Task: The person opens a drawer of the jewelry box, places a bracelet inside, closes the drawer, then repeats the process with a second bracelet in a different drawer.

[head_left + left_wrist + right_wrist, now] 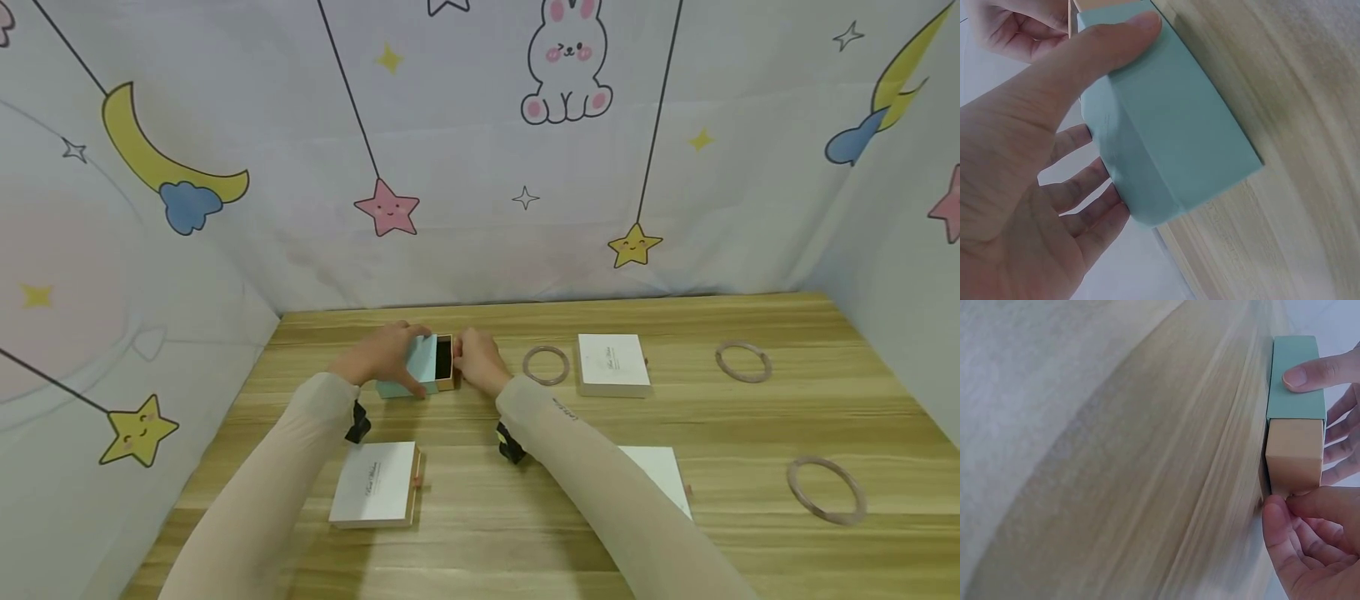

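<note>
1. Right now you are gripping the pale blue cardboard sleeve (415, 367) of a small drawer-style gift box with your left hand (384, 353), thumb on the near side and fingers curled over the far side. The box is sitting on the light wooden table (525, 517) at about 11 o'clock from the table's middle.
2. Your right hand (477, 360) is pinching something at the end of the tan inner drawer (446, 363), which is standing partly out of the sleeve; whether it is a pull tab I cannot tell.
3. Watch the pull: if your left grip is loosening, I judge the whole box could be sliding toward 3 o'clock rather than the drawer moving.
4. Pulling too sharply could be bringing the drawer right out, spilling whatever is lying in its dark inside.
5. Squeezing the sleeve hard could be pinching the drawer and jamming it.
6. A translucent pinkish bangle (546, 365) is lying just beside your right hand at 3 o'clock, with a closed white square box (612, 363) beyond it; a sudden release could be knocking your knuckles into them.
</note>
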### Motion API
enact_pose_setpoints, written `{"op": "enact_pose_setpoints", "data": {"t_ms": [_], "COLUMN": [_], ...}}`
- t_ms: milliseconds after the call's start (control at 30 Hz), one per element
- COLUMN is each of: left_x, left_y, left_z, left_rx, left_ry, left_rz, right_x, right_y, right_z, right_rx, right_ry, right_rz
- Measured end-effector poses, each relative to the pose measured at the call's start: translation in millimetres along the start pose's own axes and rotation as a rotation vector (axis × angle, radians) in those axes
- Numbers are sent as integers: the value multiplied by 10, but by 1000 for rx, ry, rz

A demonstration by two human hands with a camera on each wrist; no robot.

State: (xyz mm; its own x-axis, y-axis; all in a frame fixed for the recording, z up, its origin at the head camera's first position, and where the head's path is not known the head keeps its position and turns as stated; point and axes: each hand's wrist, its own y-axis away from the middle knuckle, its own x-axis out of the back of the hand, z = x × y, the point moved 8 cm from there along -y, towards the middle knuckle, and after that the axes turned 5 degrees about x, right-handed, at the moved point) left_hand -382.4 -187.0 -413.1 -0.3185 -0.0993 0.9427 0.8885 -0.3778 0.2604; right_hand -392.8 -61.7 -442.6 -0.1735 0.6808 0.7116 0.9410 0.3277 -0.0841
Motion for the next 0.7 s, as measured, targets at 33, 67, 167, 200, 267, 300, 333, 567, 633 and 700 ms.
{"op": "enact_pose_setpoints", "data": {"t_ms": [33, 67, 167, 200, 267, 300, 333, 567, 633, 700], "left_x": [-3, -4, -9, -8, -6, -4, -2, -11, -11, -5], "left_y": [-2, -4, -11, -12, -13, -15, -15, -16, -16, -9], "left_z": [0, -3, -8, -9, -11, -10, -11, -18, -23, -17], "left_rx": [-2, -2, 0, 0, 1, 1, 1, -1, 2, 4], "left_ry": [1, 2, 1, -1, -4, -5, -6, 3, 2, 1], "left_rz": [0, 1, -1, -2, -5, -5, -4, 4, 6, 8], "right_x": [4, 6, 16, 21, 30, 34, 38, 39, 42, 46], "right_y": [1, 2, 7, 9, 14, 17, 20, 25, 29, 34], "right_z": [0, 0, -3, -4, -9, -10, -9, -1, -3, -6], "right_rx": [-1, -2, -2, -1, 0, 1, 0, -2, -4, -6], "right_ry": [5, 7, 11, 12, 11, 11, 10, 11, 10, 7], "right_rz": [1, 0, -2, -2, -2, -2, -2, -9, -11, -13]}}
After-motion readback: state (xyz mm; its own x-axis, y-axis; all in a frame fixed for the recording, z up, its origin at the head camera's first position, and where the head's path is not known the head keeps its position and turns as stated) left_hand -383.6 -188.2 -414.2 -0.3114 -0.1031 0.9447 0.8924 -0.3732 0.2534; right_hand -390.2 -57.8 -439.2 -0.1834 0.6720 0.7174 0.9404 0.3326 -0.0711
